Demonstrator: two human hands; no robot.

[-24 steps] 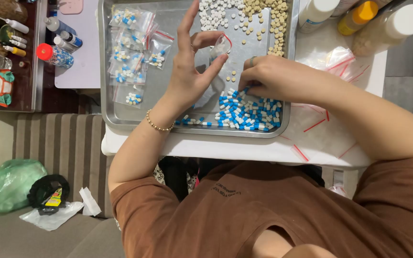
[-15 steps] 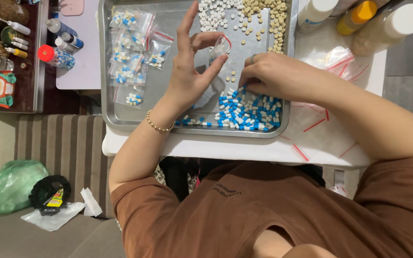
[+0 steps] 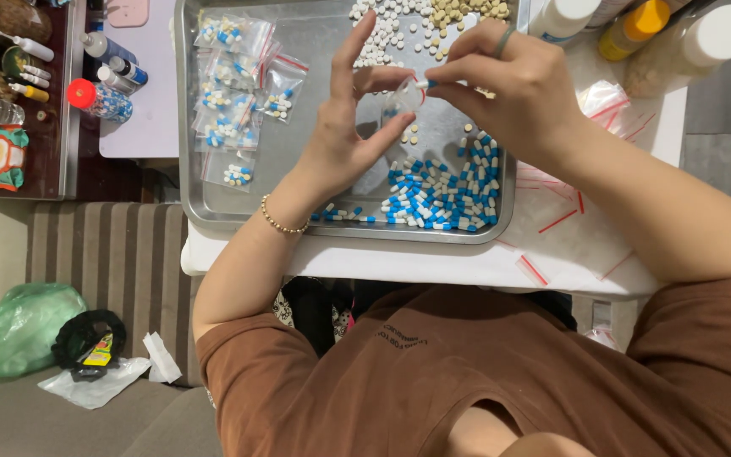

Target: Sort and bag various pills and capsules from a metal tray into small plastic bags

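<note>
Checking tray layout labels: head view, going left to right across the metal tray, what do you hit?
Tray's left rim → filled small bags → left hand holding a clear bag → right hand pinching a blue-and-white capsule at the bag's mouth; the loose capsule pile lies nearer, below both hands.

Blue-and-white capsules point(image 3: 437, 190), silver tray point(image 3: 213, 216), brown-and-beige striped sofa point(image 3: 103, 254).

Filled clear zip bags point(image 3: 234, 93) stacked left in tray (red-striped seals); empty bags point(image 3: 568, 220) right of tray.
</note>
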